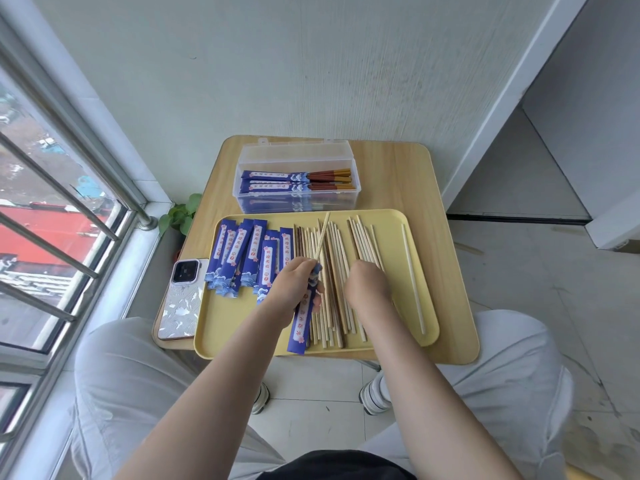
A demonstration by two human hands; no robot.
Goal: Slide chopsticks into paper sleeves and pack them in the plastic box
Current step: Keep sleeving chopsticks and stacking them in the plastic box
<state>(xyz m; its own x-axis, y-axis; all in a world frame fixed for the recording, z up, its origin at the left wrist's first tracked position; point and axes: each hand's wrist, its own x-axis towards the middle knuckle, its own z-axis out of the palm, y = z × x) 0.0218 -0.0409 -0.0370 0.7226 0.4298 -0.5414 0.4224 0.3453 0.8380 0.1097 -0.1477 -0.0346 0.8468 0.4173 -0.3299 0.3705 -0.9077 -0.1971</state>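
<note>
A: Why is the left hand (294, 289) raised over the tray (398, 220)?

B: Its grip is wrapped round a paper sleeve (300, 327) with a chopstick (321, 237) poking from the top, tilted so the stick can slide down.

A: And the right hand (367, 289)?

B: It rests on the loose chopsticks (337, 244), probably picking the partner; whether that grip is clenched, I cannot tell.

A: Finished ones?

B: In the plastic box (298, 157) behind the tray, on the surface (398, 174). Empty sleeves (239, 251) lie at the tray's left.
</note>
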